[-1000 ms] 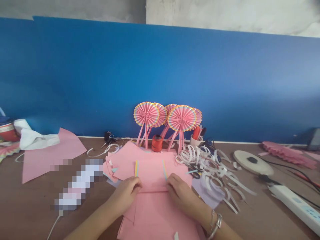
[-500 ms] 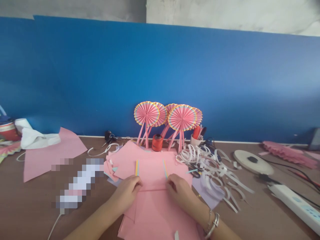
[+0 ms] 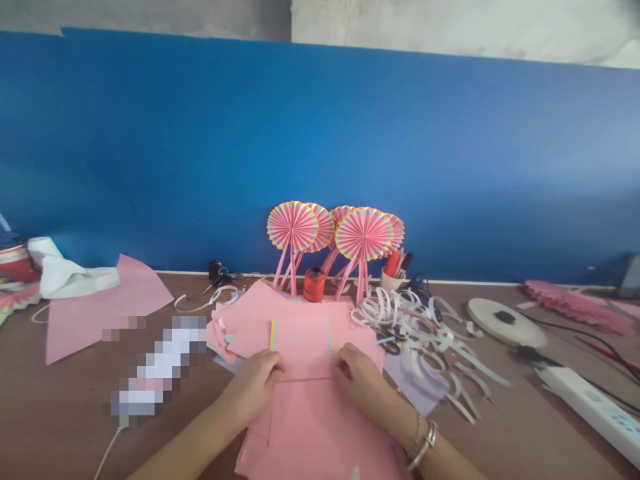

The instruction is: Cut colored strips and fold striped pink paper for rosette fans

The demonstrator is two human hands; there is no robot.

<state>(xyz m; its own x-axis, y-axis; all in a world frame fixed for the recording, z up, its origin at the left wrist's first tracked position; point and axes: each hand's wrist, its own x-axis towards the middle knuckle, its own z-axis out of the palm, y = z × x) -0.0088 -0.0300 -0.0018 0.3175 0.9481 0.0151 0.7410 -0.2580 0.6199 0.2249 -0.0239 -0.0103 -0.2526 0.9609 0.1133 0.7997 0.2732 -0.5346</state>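
Between my hands lies a pink sheet of paper with yellow and light-blue stripes along its left and right edges. My left hand is closed on its left near corner, fingers curled at the edge. At the right near corner, my right hand pinches the sheet the same way. A straight fold or edge runs across between the two hands. Beneath lies a stack of plain pink paper reaching toward me. My fingertips are partly hidden behind the knuckles.
Pleated pink paper fans stand at the back beside a red thread spool. Curled white paper strips heap up on the right, near a round white disc and a power strip. Pink paper lies left.
Both hands stay at the sheet's near corners, almost unmoved. The view has shifted very slightly. The small white scrap at the near edge now shows less.
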